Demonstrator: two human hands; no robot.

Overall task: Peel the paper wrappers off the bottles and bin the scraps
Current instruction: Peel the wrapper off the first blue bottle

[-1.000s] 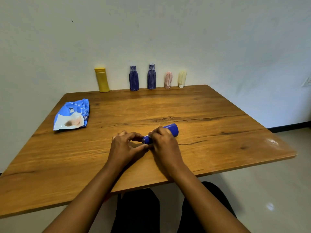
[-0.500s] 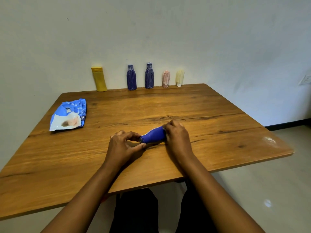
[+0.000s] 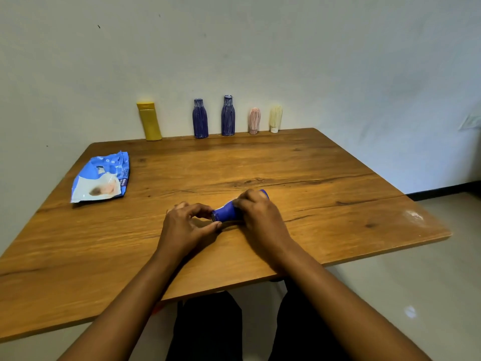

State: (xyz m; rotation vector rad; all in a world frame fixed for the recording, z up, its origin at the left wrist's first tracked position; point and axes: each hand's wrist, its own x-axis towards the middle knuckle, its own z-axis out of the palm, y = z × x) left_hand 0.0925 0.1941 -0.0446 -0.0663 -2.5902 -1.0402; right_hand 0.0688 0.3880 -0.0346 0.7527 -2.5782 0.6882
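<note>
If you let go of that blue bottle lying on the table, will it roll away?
Probably. The blue bottle lies on its side on the flat table and looks round, so it could roll, maybe in a curve, since one end looks narrower. The left hand and right hand grip it, which stops that.

- I see a plain whitish wall (image 3: 338, 61) behind.
- Wooden table (image 3: 312, 162) set against it, grain dark-streaked.
- Pale glossy floor (image 3: 429, 282) at right, dark skirting (image 3: 442, 194), one light reflection (image 3: 410, 311).
</note>
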